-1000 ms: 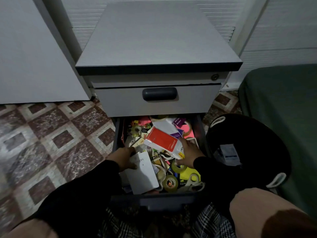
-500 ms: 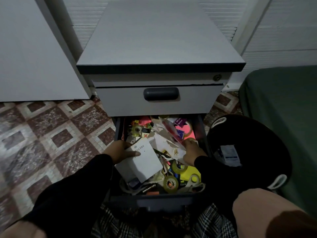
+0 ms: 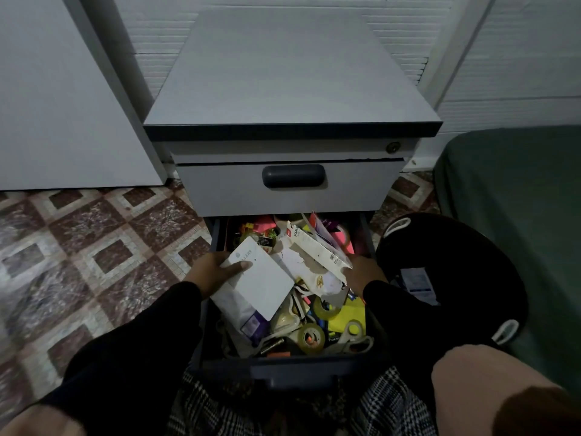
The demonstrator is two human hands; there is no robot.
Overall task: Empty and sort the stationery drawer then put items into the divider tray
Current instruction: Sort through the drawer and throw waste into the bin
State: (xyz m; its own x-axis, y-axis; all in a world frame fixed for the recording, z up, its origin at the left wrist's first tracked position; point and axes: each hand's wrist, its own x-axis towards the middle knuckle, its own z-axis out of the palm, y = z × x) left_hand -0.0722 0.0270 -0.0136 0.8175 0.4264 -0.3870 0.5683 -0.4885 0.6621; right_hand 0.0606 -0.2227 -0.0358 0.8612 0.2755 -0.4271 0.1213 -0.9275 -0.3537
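Note:
The lower drawer (image 3: 283, 369) of a grey pedestal cabinet stands pulled open and is crammed with stationery. My left hand (image 3: 213, 270) grips a white card packet (image 3: 261, 278) by its left edge, thumb on top, lifted above the pile. My right hand (image 3: 361, 272) holds the right end of a white staples box (image 3: 317, 250), tilted on edge, together with a crumpled clear bag (image 3: 314, 275). Below lie tape rolls (image 3: 311, 338), yellow sticky notes (image 3: 345, 319) and pink notes (image 3: 341, 237). No divider tray is in view.
The closed upper drawer (image 3: 292, 187) and the cabinet's flat top (image 3: 283, 73) rise behind the open drawer. A black bag (image 3: 456, 272) sits on the floor at the right, beside a green cushion (image 3: 518, 199). Patterned tiles (image 3: 94, 253) spread to the left.
My left hand has raised the white packet and swung it up and left. My right hand has tipped the staples box onto its edge, so its red face no longer shows.

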